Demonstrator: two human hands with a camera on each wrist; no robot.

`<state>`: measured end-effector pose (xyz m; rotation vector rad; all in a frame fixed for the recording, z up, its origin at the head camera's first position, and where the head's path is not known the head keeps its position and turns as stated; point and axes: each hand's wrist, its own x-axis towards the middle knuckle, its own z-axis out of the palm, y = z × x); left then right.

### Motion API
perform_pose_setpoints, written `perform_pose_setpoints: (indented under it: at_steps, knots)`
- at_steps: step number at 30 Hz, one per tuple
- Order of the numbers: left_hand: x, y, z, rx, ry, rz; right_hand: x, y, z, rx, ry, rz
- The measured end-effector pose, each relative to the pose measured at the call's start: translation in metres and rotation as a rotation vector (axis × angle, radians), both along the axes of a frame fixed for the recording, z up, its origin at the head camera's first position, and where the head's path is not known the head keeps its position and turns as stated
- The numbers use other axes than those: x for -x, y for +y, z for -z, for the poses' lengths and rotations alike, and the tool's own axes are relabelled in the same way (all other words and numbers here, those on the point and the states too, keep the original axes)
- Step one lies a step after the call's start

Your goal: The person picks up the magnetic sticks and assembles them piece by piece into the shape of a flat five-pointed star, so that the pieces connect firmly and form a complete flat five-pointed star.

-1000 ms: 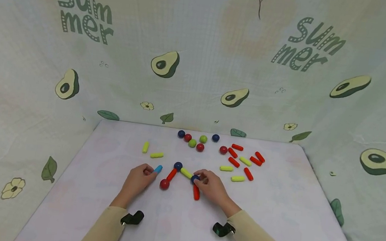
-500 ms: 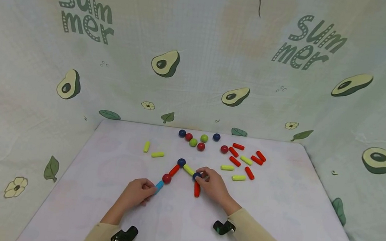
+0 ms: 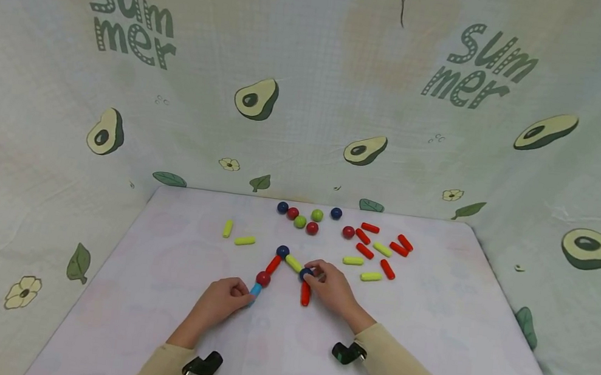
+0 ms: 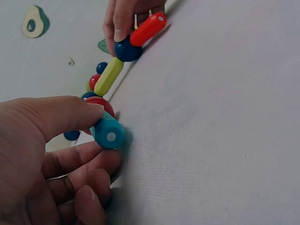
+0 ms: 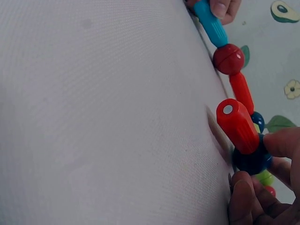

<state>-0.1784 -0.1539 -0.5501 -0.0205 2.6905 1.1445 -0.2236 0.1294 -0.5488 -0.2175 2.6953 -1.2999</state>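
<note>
Light-blue rod (image 3: 255, 291) pinched in left hand (image 3: 220, 303), at near-left end of the chain (image 3: 294, 264). A second ago it was clear of the red ball (image 3: 263, 279); now touching, so that leg looks one piece longer. Right hand (image 3: 330, 290) grips navy ball (image 3: 306, 275). Left wrist view shows rod's pale end disc (image 4: 111, 136); head view doesn't.

Before you lies a pale table (image 3: 426, 347); behind it and along both its sides hangs a whitish cloth (image 3: 303, 157), printed with avocados (image 3: 256, 98), leaves (image 3: 169, 179), flowers (image 3: 23, 293) and, high above the table's far edge, "summer" lettering (image 3: 137, 17) twice.
</note>
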Motion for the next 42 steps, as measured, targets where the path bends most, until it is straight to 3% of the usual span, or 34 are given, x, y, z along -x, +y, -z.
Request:
perform_pose_setpoints:
  at_steps: [5, 13, 27, 36, 42]
  knots:
    - [0.003, 0.006, 0.002, 0.064, 0.048, -0.006, 0.000, 0.000, 0.001, -0.004, 0.007, -0.005]
    - [0.008, 0.020, 0.001, 0.089, 0.113, -0.006, 0.000, 0.000, 0.000, 0.002, 0.010, -0.002]
    - [0.013, 0.029, 0.005, 0.081, 0.145, -0.115, 0.001, 0.002, 0.002, 0.000, 0.013, -0.011]
    - [0.016, 0.032, 0.004, 0.135, 0.171, -0.108, 0.000, 0.007, 0.003, 0.014, 0.017, -0.001]
    - [0.024, 0.028, 0.011, 0.120, 0.252, -0.063, 0.007, 0.034, -0.004, -0.008, 0.071, 0.100]
